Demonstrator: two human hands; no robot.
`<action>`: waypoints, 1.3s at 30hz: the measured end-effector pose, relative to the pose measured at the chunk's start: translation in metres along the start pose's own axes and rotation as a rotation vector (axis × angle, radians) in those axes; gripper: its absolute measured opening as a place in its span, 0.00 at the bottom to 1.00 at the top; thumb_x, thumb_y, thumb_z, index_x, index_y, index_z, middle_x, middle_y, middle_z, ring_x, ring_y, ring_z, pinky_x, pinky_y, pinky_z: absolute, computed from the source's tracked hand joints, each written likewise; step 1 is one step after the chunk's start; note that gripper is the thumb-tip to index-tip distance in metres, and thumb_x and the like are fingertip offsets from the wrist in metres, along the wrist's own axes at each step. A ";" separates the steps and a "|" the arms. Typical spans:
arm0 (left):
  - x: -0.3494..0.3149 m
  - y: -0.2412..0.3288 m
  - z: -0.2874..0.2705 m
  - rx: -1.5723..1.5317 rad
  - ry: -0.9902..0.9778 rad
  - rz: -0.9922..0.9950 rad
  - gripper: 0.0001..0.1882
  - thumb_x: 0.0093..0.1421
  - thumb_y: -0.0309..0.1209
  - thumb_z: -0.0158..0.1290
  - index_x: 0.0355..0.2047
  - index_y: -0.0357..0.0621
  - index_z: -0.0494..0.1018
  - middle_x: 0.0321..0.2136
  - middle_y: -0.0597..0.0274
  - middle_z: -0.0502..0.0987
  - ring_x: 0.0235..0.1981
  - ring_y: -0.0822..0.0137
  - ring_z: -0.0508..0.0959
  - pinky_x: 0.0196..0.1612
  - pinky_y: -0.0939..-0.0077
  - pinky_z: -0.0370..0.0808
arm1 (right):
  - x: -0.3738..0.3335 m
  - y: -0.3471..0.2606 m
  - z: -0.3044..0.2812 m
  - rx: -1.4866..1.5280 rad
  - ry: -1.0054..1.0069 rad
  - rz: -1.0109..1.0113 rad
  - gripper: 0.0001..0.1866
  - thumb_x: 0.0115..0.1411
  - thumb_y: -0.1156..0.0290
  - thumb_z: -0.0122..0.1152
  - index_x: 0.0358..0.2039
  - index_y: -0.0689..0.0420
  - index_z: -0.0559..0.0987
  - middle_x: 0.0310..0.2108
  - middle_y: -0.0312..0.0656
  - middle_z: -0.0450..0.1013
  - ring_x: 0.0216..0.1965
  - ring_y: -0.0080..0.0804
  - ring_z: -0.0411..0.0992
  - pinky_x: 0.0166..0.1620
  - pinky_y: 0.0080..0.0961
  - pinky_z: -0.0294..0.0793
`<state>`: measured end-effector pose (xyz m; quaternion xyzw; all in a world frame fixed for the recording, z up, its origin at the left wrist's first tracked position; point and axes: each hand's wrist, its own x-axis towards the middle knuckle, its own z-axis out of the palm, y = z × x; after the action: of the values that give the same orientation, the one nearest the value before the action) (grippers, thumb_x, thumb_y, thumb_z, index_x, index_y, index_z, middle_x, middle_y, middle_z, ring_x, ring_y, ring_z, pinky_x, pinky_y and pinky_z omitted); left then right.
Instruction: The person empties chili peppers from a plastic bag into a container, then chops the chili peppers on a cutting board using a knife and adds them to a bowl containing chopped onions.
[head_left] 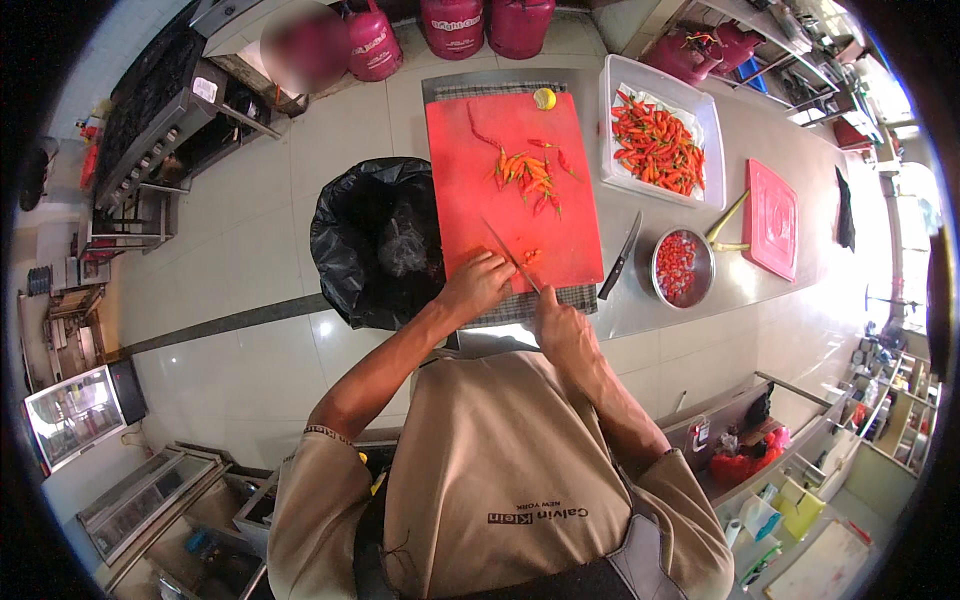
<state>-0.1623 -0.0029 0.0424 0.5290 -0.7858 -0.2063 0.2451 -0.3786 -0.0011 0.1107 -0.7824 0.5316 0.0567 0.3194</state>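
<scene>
Chillies (pixel 527 175), slim, orange-red, right fingers (pixel 547 302) tight round knife (pixel 513 257), left fingers (pixel 492 265) curled, hold unclear

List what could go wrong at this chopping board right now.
The left hand is very close to the blade of the knife in the right hand, so a slip might cut a finger.
A second knife lies uncovered between the red board and the metal bowl; reaching across could catch it.
Pieces might roll off the board's left edge into the black bag.

The cutting board (pixel 465 205) looks smooth, matt plastic; the bowl (pixel 709 275) by the table's (pixel 640 312) near edge is shiny metal.
</scene>
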 end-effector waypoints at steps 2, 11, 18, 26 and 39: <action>0.000 0.000 0.002 -0.033 0.018 0.004 0.09 0.56 0.27 0.61 0.37 0.40 0.77 0.33 0.54 0.78 0.40 0.51 0.80 0.48 0.58 0.78 | 0.000 -0.001 0.007 0.072 0.019 0.005 0.14 0.73 0.64 0.46 0.51 0.60 0.65 0.25 0.67 0.77 0.31 0.71 0.79 0.35 0.65 0.77; -0.008 0.001 -0.003 -0.063 -0.033 -0.010 0.09 0.57 0.26 0.60 0.38 0.38 0.77 0.34 0.53 0.79 0.42 0.51 0.80 0.49 0.57 0.78 | -0.004 -0.008 0.001 0.092 -0.005 0.032 0.15 0.73 0.66 0.45 0.54 0.60 0.65 0.25 0.70 0.76 0.32 0.73 0.78 0.36 0.68 0.76; -0.013 0.000 -0.004 -0.083 0.009 -0.004 0.08 0.60 0.29 0.58 0.37 0.38 0.75 0.38 0.52 0.79 0.45 0.50 0.79 0.51 0.57 0.78 | 0.017 0.008 0.033 0.201 0.097 -0.003 0.12 0.71 0.65 0.51 0.46 0.59 0.64 0.24 0.69 0.76 0.30 0.74 0.77 0.33 0.67 0.76; -0.008 -0.003 0.000 -0.085 -0.034 -0.016 0.08 0.59 0.28 0.58 0.36 0.38 0.74 0.36 0.51 0.78 0.43 0.49 0.79 0.53 0.55 0.76 | 0.012 0.000 0.039 0.155 0.095 0.016 0.12 0.72 0.65 0.47 0.48 0.60 0.64 0.24 0.68 0.76 0.30 0.73 0.78 0.34 0.66 0.76; -0.013 0.003 -0.001 -0.079 0.031 -0.024 0.08 0.61 0.29 0.59 0.33 0.37 0.75 0.33 0.52 0.77 0.41 0.50 0.79 0.50 0.56 0.78 | 0.008 -0.011 0.043 0.246 0.060 0.050 0.14 0.73 0.64 0.48 0.51 0.59 0.63 0.24 0.68 0.77 0.30 0.75 0.77 0.36 0.68 0.75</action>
<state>-0.1599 0.0102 0.0424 0.5315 -0.7667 -0.2322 0.2754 -0.3545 0.0191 0.0782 -0.7250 0.5633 -0.0246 0.3955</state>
